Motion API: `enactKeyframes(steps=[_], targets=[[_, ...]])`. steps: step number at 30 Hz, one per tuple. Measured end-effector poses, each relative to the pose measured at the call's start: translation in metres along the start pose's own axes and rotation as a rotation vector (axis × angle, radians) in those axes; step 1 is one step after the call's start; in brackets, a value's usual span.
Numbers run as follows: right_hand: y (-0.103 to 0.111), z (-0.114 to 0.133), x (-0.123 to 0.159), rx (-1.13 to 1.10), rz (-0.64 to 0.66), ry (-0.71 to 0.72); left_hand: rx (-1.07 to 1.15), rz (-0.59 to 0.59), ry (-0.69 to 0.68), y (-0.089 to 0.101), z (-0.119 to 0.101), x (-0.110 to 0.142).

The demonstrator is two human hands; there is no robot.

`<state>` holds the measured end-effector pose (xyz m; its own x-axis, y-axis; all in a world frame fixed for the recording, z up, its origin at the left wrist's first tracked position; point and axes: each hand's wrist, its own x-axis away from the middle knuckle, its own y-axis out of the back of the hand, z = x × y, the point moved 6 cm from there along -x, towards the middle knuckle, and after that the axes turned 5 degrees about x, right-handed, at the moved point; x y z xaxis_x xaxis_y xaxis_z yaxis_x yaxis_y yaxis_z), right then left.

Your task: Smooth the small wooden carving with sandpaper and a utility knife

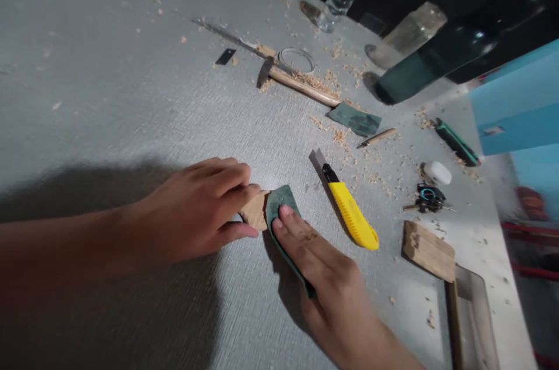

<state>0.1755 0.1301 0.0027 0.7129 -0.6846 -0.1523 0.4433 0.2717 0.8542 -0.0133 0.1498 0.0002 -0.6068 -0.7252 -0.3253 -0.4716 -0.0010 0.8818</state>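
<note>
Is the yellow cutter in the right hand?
No, the right hand holds a green sheet against the wooden piece, while the yellow cutter lies apart on the table.

On my feed I am seeing a grey counter [131,96] showing fine streaks. At six o'clock, a sheet [283,195] is showing green; at seven, a wood piece [254,211] is looking pale tan. At four, a cutter [351,212] is showing yellow and black, and a wood block [428,250] is looking brown. At two, a strip [356,118] is wearing dark blotches over green. At three, a case [438,173] is gleaming white.
</note>
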Motion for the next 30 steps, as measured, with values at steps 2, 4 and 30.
enactKeyframes(steps=[2,4,30], targets=[[0.001,0.0,0.001,-0.045,-0.038,0.002,0.013,0.002,-0.016,0.001,-0.001,0.0],[0.0,0.001,0.0,-0.072,-0.047,0.01,-0.029,-0.016,0.006,0.002,0.0,0.001],[0.021,-0.022,0.002,-0.099,-0.43,-0.13,-0.102,0.013,-0.012,0.002,0.003,0.005]])
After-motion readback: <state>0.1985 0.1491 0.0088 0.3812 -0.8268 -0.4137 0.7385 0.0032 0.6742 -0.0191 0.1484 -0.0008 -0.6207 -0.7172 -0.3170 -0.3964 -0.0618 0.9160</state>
